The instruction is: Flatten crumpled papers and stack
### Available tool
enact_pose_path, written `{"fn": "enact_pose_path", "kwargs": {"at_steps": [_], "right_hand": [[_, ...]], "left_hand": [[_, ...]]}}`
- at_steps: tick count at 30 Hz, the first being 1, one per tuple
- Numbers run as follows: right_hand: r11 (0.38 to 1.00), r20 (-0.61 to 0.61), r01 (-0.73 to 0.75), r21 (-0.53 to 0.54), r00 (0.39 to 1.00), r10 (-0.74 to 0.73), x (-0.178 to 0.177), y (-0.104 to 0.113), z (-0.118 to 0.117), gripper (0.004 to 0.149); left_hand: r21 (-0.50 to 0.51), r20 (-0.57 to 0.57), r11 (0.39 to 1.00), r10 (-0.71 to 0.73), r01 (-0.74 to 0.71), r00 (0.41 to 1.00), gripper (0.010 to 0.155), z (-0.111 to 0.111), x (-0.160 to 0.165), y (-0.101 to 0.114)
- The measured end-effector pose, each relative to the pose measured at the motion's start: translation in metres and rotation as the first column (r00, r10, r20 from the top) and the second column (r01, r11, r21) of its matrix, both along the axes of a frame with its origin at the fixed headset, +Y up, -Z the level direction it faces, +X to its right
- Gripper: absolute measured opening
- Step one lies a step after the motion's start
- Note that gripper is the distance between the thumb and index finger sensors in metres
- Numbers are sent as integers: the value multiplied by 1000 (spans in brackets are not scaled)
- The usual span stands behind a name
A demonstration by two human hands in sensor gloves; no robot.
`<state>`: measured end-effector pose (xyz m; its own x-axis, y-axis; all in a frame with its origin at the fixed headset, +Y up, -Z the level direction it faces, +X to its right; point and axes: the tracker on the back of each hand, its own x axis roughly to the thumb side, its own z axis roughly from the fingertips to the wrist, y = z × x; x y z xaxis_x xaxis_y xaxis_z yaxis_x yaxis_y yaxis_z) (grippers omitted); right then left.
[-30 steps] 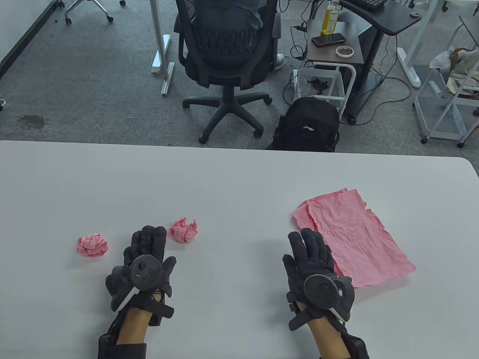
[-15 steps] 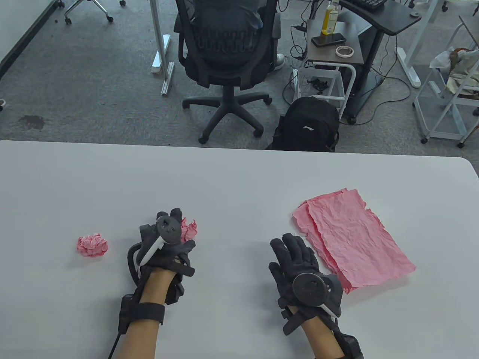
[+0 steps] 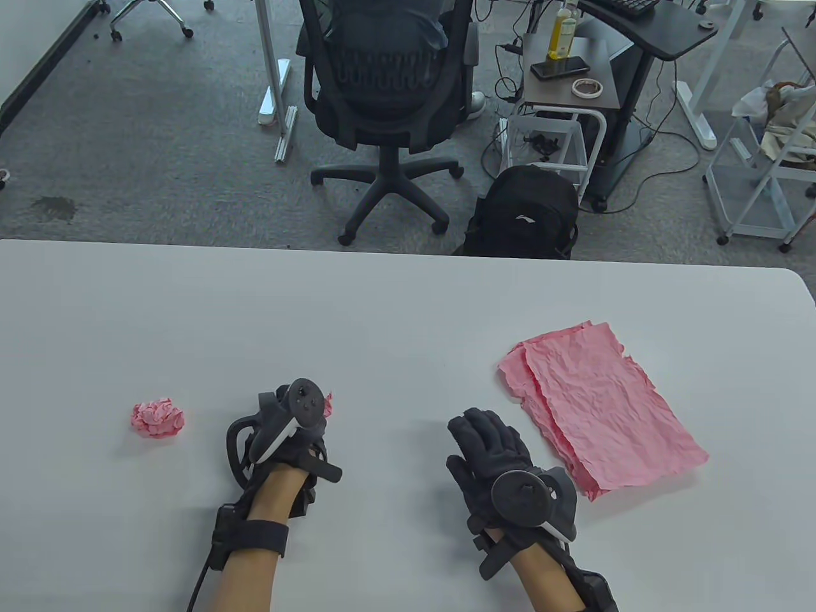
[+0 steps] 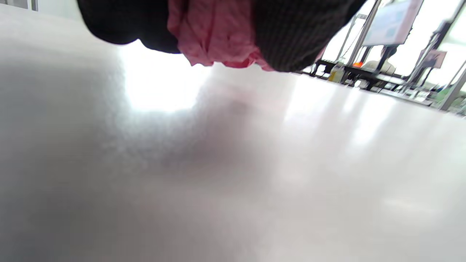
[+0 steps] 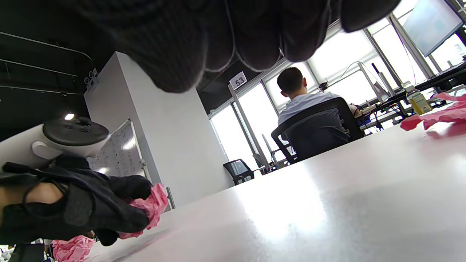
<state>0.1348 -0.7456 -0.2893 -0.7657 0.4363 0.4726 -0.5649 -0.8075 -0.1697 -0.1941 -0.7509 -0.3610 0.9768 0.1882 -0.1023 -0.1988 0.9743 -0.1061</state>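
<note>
While the pink paper ball (image 5: 145, 209) stays tightly crumpled, the left hand (image 3: 290, 430) grips it with curled fingers (image 5: 120, 218); the right hand (image 3: 494, 456) hovers relaxed, holding nothing.

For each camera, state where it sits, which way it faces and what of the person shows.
Table view: high, looks down; both forearms, left hand, right hand, flattened sheets, second ball.
Left wrist view: under the wrist, skims the table; fingers grip the crumpled ball.
Right wrist view: low, faces across to the left hand; right fingertips on top.
Shared: the gripped ball shows in all three.
</note>
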Motion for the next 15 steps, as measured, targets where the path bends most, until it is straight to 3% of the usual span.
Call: {"fn": "enact_pose_path", "kwargs": {"at_steps": [8, 15], "right_hand": [[995, -109, 42, 96, 994, -31, -18, 9, 12, 56], [995, -182, -16, 101, 983, 34, -37, 3, 17, 54]], "left_hand": [[174, 194, 976, 95, -130, 976, 67, 64, 6, 24], [230, 327, 954, 108, -190, 939, 67, 84, 17, 25]]}}
